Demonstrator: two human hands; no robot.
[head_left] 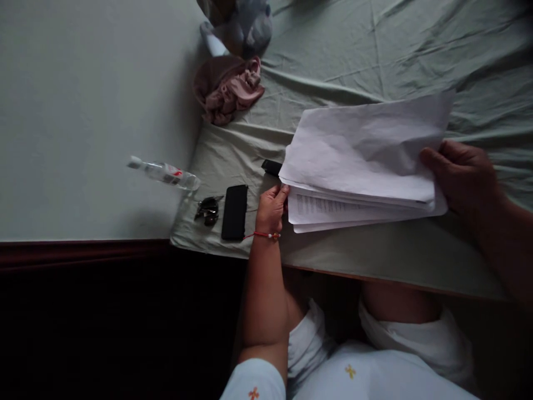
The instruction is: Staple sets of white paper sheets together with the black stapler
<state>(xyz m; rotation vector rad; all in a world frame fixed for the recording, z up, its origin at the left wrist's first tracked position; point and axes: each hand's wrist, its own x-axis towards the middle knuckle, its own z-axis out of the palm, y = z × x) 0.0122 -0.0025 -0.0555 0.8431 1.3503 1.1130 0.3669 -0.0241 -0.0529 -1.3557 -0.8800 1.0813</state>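
Between my two hands a loose stack of paper sheets is held above the sheet-covered surface. Its top page is blank and slightly creased, and printed lines show on a page lower down. My left hand, with a red string bracelet at the wrist, pinches the stack's left edge. At the right edge my right hand grips the papers, thumb on top. The sheets fan out unevenly along the near side. Partly hidden behind the stack's left corner lies a small black object whose kind I cannot make out.
Left of my left hand lie a black phone and a bunch of keys. A clear plastic bottle stands by the wall. Farther back are a crumpled pink cloth and a grey plush-like item. The greenish sheet is wrinkled.
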